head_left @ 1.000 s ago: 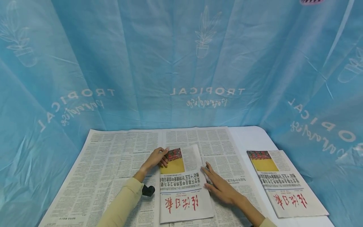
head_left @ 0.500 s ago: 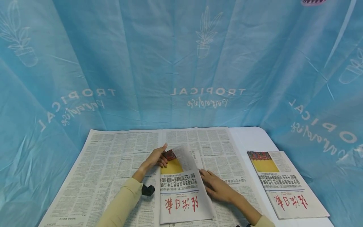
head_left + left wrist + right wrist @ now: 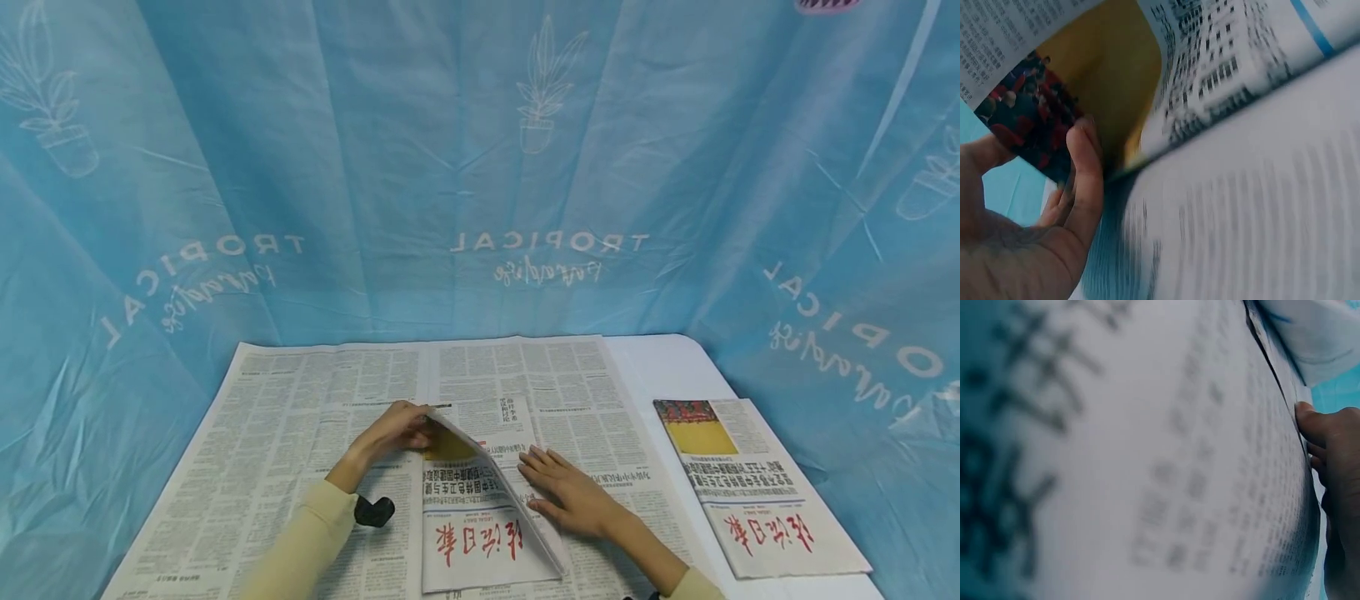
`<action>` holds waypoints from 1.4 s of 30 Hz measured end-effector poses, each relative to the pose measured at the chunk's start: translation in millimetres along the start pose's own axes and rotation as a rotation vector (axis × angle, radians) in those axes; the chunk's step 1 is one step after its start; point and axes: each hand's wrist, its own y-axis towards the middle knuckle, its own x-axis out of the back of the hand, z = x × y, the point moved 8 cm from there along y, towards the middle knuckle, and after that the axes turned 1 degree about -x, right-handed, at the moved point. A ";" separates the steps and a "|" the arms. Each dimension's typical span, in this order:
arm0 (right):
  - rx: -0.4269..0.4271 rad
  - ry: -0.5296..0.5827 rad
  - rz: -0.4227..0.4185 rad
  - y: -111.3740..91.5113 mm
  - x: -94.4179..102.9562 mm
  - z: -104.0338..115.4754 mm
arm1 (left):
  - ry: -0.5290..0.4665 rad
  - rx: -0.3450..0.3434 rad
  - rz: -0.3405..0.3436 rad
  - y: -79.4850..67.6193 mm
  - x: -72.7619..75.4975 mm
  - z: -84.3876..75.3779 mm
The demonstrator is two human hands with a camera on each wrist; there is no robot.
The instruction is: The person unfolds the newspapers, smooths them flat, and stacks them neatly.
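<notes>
A folded newspaper with a red masthead lies in the middle of the head view. Its front page is lifted and curls over to the left, exposing the printed page beneath. At its top left my left hand pinches the lifted page by the corner with the red-and-yellow photo. In the left wrist view the fingers sit on both sides of that corner. My right hand rests flat with extended fingers along the newspaper's right edge. Up close in the right wrist view, the thumb touches the paper's edge.
Large spread newspaper sheets cover most of the white table. A second folded newspaper, bearing the same front page, lies at the right. Blue printed curtains enclose the back and sides.
The front page, flat a second ago, has lifted from its right side and folded over leftward. My left hand has drawn slightly down and left; my right hand has shifted slightly left.
</notes>
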 end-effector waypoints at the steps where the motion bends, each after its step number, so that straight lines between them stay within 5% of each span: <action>1: 0.002 -0.013 -0.005 -0.2 -0.3 0.3 | 0.035 -0.006 0.014 -3.9 3.1 1.0; 7: -0.019 0.001 -0.004 -0.8 0.7 1.4 | 0.290 0.022 -0.016 -22.8 26.4 5.6; 12: -0.047 0.008 0.003 -0.9 1.2 0.7 | 0.381 0.029 0.004 -37.3 36.7 9.0; 19: -0.046 -0.087 -0.047 0.0 4.6 0.2 | 0.576 0.097 -0.124 -60.4 61.2 14.5; 25: -0.018 -0.153 -0.114 -7.3 11.9 -2.5 | 0.583 0.083 -0.148 -73.5 77.1 15.4; 30: -0.025 -0.136 -0.135 -15.2 16.6 -8.8 | 0.584 0.003 -0.133 -75.6 85.0 13.2; 42: -0.039 -0.109 -0.147 -24.6 16.5 -16.0 | 0.712 -0.049 -0.276 -68.5 97.3 5.7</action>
